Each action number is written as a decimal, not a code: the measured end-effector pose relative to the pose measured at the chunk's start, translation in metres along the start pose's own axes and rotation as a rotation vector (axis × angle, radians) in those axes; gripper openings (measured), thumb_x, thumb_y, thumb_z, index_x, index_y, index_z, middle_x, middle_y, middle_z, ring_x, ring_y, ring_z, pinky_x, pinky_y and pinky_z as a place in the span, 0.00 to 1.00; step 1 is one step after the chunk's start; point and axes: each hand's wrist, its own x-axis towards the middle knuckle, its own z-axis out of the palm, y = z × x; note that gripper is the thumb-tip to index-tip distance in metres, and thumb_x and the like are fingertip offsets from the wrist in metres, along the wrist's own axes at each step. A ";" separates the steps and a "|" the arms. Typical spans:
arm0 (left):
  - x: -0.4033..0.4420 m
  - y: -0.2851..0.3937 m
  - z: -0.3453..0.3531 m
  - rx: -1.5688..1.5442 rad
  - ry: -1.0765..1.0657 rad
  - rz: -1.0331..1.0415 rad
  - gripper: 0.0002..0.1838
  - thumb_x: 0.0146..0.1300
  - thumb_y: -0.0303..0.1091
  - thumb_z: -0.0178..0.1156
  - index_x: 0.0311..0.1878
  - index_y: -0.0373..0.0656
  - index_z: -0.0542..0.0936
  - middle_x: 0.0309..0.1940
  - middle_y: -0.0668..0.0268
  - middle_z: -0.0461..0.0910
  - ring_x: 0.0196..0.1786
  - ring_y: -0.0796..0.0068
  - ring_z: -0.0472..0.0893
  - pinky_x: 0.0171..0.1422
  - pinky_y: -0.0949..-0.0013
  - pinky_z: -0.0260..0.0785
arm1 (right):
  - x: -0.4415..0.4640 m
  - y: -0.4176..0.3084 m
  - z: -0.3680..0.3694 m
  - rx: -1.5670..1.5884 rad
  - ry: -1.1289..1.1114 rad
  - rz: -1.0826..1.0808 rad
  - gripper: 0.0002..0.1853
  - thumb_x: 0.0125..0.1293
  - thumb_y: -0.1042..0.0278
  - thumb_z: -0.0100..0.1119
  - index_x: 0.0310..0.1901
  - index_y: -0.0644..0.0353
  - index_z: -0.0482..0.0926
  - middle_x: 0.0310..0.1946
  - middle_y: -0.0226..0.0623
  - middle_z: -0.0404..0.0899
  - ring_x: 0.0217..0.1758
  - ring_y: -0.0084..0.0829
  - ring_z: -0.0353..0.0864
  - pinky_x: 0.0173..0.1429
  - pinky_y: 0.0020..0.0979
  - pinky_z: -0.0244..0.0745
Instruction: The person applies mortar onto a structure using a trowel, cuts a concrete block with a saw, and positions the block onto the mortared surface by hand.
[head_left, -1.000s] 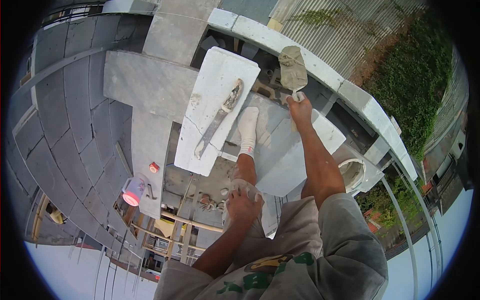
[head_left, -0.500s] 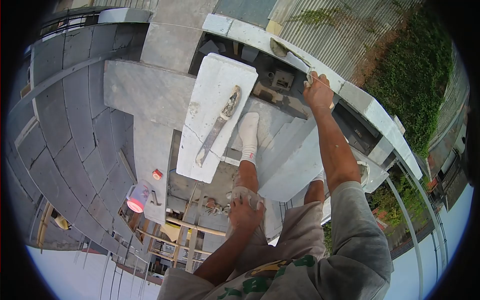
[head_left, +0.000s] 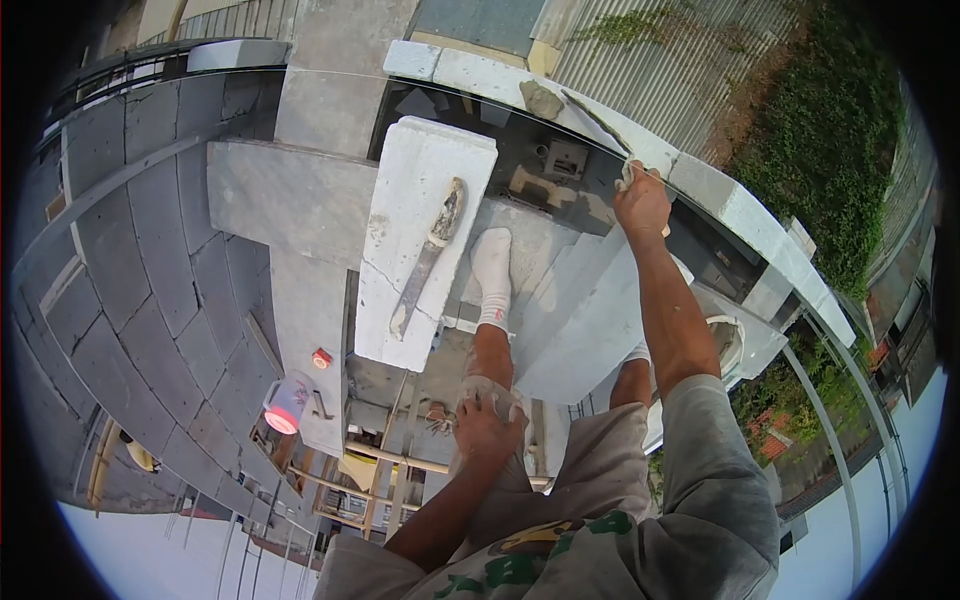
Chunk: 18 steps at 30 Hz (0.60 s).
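Note:
My right hand (head_left: 642, 200) is closed round the handle of a trowel (head_left: 598, 122), whose blade is seen nearly edge-on over the curved row of white blocks (head_left: 700, 185). A lump of grey mortar (head_left: 541, 99) sits on that row, left of the blade. My left hand (head_left: 488, 424) rests on my knee, fingers spread and holding nothing. Left of my socked foot (head_left: 491, 262) lies a large white block (head_left: 405, 215), cracked near its lower end. On top of it is a long tool (head_left: 432, 250) crusted with dried mortar.
A pale block (head_left: 580, 320) stands right of my foot. At the lower left are a pink and clear jug (head_left: 288, 403), a red tape roll (head_left: 321, 358) and a small dark tool (head_left: 321, 405). A round bucket (head_left: 728, 345) is at the right. Openings drop below the block row.
The trowel has gone from upright with mortar on its blade to tilted on edge over the block row. A mortar lump now lies there. My right hand moved up and right; my left stayed on my knee.

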 end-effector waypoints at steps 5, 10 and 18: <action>-0.001 0.000 0.005 0.017 0.080 0.013 0.36 0.57 0.60 0.59 0.59 0.39 0.77 0.62 0.44 0.70 0.68 0.44 0.66 0.69 0.48 0.62 | -0.025 -0.026 0.011 0.404 -0.182 0.182 0.23 0.63 0.55 0.61 0.55 0.61 0.75 0.43 0.55 0.83 0.50 0.58 0.80 0.55 0.48 0.75; 0.001 0.000 0.005 0.021 0.068 0.010 0.36 0.58 0.60 0.59 0.59 0.39 0.76 0.61 0.44 0.70 0.67 0.44 0.66 0.69 0.49 0.62 | -0.039 -0.080 0.020 0.320 -0.339 0.100 0.29 0.67 0.49 0.56 0.59 0.66 0.72 0.43 0.57 0.83 0.53 0.56 0.81 0.58 0.48 0.74; -0.001 0.001 0.007 0.021 0.041 -0.003 0.37 0.58 0.60 0.58 0.61 0.39 0.75 0.61 0.45 0.69 0.68 0.45 0.65 0.69 0.48 0.62 | -0.013 -0.055 0.008 0.133 -0.375 0.096 0.21 0.68 0.52 0.54 0.50 0.65 0.75 0.44 0.58 0.83 0.51 0.54 0.82 0.58 0.48 0.75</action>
